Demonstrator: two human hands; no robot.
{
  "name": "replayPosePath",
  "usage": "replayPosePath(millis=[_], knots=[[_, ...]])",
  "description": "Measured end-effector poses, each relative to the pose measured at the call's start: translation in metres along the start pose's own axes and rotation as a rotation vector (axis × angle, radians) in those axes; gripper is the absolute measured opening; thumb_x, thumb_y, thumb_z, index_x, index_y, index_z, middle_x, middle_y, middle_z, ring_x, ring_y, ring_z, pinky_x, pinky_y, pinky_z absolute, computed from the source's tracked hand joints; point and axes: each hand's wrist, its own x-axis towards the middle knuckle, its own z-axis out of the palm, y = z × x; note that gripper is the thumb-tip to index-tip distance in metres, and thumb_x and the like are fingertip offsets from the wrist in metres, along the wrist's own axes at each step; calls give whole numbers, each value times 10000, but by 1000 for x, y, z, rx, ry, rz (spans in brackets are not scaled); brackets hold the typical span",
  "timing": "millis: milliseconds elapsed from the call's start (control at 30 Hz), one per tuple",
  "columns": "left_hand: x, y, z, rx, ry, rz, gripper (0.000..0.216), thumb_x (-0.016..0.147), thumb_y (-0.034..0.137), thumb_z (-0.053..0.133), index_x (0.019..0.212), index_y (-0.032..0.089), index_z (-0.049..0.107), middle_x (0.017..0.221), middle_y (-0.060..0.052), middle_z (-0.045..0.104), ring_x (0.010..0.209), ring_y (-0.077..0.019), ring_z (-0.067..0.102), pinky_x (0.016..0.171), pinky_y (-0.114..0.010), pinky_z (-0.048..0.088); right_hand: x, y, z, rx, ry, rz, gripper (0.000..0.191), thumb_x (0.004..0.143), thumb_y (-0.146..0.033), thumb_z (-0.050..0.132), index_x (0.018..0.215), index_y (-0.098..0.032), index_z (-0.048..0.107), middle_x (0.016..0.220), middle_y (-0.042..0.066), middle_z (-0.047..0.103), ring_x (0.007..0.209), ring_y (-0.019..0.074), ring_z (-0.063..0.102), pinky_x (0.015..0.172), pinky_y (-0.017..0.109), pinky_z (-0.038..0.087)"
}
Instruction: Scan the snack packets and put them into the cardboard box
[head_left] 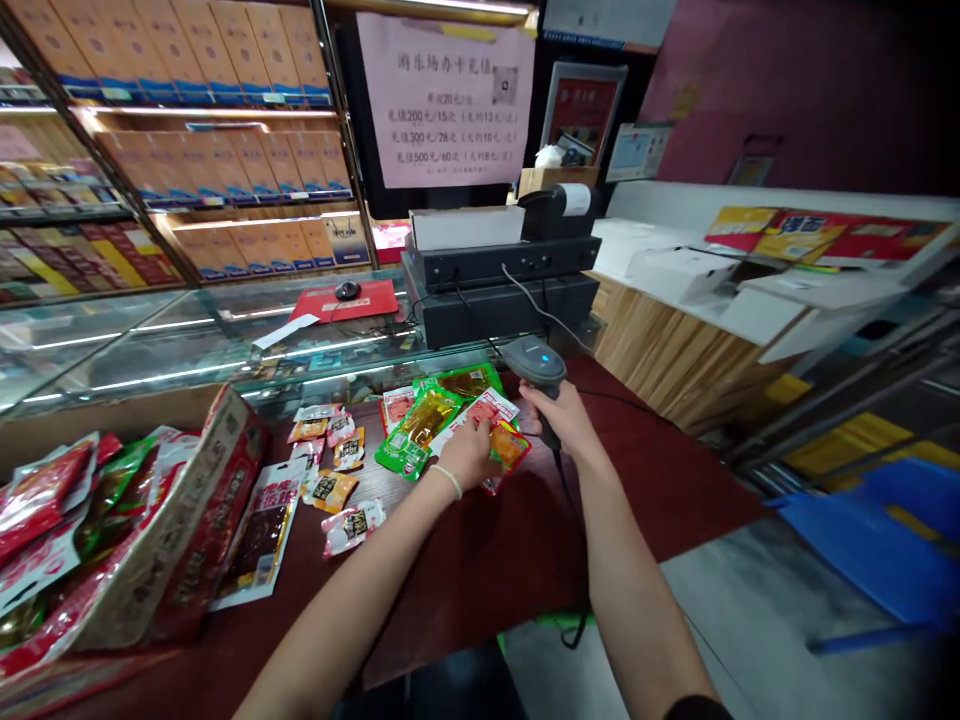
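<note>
My right hand point(568, 418) grips the handle of a dark barcode scanner point(534, 364) whose head, with a blue light, points left over the dark red counter point(495, 540). My left hand point(469, 452) rests on a red and white snack packet point(484, 410), with an orange packet point(511, 446) lying just right of its fingers. Green snack packets point(416, 430) lie just left of that hand. Several small sachets point(336, 470) are scattered further left.
A cardboard box point(187, 520) full of red snack bags sits at the left. Behind the counter a glass display case point(187, 350) carries a red mouse pad with mouse point(346, 292), a cash register point(499, 280) and receipt printer point(562, 205). Blue bins point(885, 540) are at right.
</note>
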Motion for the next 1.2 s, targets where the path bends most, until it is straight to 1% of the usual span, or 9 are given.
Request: replayPosePath(millis=[167,267,400,533,667,800,900,1067,1200], knots=[[-5,-4,-14,-134,-75,-67,499,700,252,717,1164,124,583,1037,-169,685,929,-304,661,773,-342,483,-1,3,6,16,-3,-4,308,747,-461,730,830,-187,617,450,-60,498,334,102,435,358,229,342],[-22,-28,-34,-313,49,-50,322,797,244,599,1107,162,626,1023,-117,702,934,-267,656,819,-345,477,-2,5,12,28,-21,4,295,747,-454,729,827,-191,621,445,-68,475,329,98,413,356,234,333],[-56,-79,-65,-718,306,-80,301,800,257,580,1080,164,636,1060,-77,698,964,-220,639,859,-323,481,-5,7,24,13,-96,47,290,761,-449,728,790,-186,610,454,-58,490,333,96,422,359,232,322],[-89,-125,-88,-1070,358,-113,370,741,334,680,1056,147,630,973,-69,712,861,-204,661,777,-302,502,-8,0,47,52,-162,89,354,729,-472,757,671,-197,542,451,-52,488,351,92,428,369,230,336],[-110,-149,-90,-1305,473,-126,392,691,329,730,1024,155,615,932,-46,697,820,-161,655,737,-252,505,-11,-16,77,43,-273,117,419,731,-499,751,586,-202,493,422,-34,489,350,93,429,370,231,329],[-125,-154,-82,-1523,688,-279,447,725,340,706,1103,241,490,768,56,605,527,-50,507,458,-136,347,-16,-24,111,-28,-371,72,432,773,-516,716,570,-200,501,433,-31,481,355,98,441,376,235,328],[-136,-153,-85,-1671,595,-335,418,775,461,676,1083,259,478,707,71,520,425,-30,312,382,-134,135,-23,-22,134,-68,-412,47,429,799,-521,690,581,-204,502,450,-34,480,359,101,443,385,243,342],[-149,-151,-100,-1805,359,-242,741,812,810,304,1105,199,602,932,-97,608,575,-103,409,426,-207,263,-33,-1,154,-112,-468,61,417,807,-528,677,597,-209,510,439,-30,487,361,115,449,399,259,353],[-153,-151,-102,-1766,329,-204,658,862,717,338,1158,208,632,1119,-146,619,677,-133,469,494,-243,332,-36,17,152,-152,-488,68,433,837,-531,647,578,-216,499,438,-18,494,376,129,472,412,270,350]])
